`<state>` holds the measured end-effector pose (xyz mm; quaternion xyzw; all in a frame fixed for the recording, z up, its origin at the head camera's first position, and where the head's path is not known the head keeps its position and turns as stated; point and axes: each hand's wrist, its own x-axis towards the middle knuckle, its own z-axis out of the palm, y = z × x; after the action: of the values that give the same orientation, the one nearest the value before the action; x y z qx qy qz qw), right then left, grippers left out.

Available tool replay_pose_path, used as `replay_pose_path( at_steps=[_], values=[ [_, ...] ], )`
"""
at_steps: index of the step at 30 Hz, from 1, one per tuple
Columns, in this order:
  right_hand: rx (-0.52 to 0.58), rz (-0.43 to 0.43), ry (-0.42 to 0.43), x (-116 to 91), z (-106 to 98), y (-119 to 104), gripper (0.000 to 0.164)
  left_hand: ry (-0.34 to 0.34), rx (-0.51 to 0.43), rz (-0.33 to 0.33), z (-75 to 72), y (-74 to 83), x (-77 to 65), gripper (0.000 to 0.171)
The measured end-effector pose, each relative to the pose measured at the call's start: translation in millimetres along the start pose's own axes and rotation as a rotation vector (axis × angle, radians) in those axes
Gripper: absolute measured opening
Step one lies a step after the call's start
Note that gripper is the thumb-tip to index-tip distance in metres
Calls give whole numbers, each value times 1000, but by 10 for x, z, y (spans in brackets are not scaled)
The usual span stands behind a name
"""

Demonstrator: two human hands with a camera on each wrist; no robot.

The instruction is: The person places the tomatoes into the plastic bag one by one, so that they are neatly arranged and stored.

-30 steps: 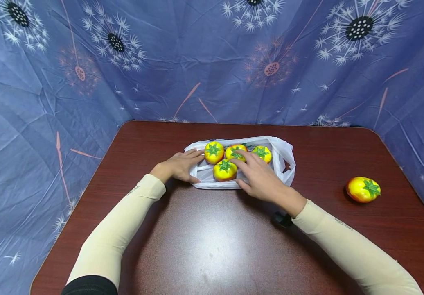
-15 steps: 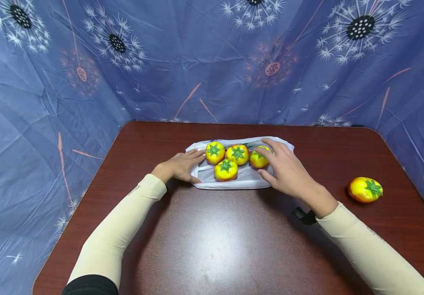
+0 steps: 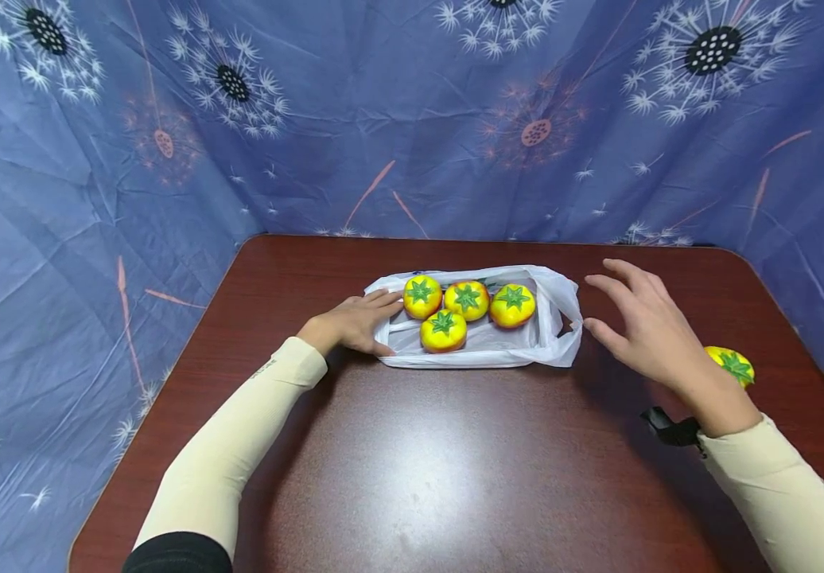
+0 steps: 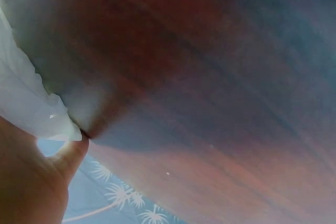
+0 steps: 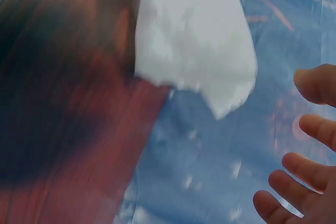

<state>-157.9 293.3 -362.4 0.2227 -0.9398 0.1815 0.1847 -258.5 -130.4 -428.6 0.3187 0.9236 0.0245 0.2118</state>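
Note:
In the head view a white plastic bag [image 3: 558,298] lies spread at the middle of the table, its mouth facing up. Several yellow-and-red persimmons with green star-shaped tops are inside, among them a front persimmon [image 3: 444,332] and a right-hand persimmon [image 3: 513,306]. My left hand [image 3: 355,322] rests on the bag's left end with fingers spread. The left wrist view shows the thumb [image 4: 72,158] against the bag's edge. My right hand [image 3: 651,330] hovers right of the bag, fingers apart and holding nothing. Behind its wrist another persimmon [image 3: 732,366] is partly hidden.
The brown wooden table [image 3: 412,461] has rounded far corners. A blue curtain [image 3: 441,183] with dandelion prints hangs behind it and along its sides. A black strap [image 3: 670,427] is around the right wrist.
My right hand has moved from above the persimmons in the bag out to the right. The right-hand persimmon in the bag shifted slightly and is now uncovered. My left hand stays put.

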Motion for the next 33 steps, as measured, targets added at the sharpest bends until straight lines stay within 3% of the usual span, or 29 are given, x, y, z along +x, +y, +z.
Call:
replay_pose_path(
  at_steps=[6,18,27,33],
  values=[
    [-13,69,-12,-192,-199,259,58,5,3,6,-3,4,0,96],
    [-46,177,-71,-545,-363,654,54,5,-10,3,23,13,6,95],
    [-109,250,-199,-798,-352,922,55,1,-8,8,-6,14,8,96],
    [-138,280,-205,-946,-332,1004,53,-6,0,9,-20,12,16,96]
  ],
)
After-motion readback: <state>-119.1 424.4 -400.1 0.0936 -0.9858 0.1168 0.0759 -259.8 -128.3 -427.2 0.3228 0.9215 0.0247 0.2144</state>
